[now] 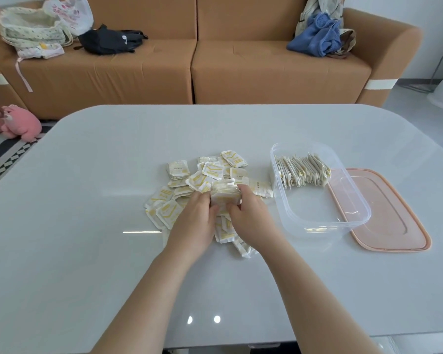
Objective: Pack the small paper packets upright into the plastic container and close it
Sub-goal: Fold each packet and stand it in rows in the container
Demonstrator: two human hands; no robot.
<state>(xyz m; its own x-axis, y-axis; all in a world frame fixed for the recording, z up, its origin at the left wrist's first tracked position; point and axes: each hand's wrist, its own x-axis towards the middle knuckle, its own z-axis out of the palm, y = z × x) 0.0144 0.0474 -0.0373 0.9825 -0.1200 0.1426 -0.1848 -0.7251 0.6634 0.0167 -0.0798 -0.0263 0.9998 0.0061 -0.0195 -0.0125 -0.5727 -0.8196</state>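
A loose heap of small white-and-yellow paper packets [189,180] lies in the middle of the grey table [87,226]. My left hand [195,221] and my right hand [251,215] together grip a stack of packets [225,192] held on edge above the heap. To the right stands the clear plastic container [325,221], open, with a row of several packets [302,171] upright along its far end. Its pink lid [389,215] lies flat on the table just right of it, partly under the container's edge.
A brown sofa [215,67] runs behind the table, carrying bags, a black item and blue cloth. Pink plush toys [13,121] sit on the floor at the left. The table's near edge runs along the bottom of the view.
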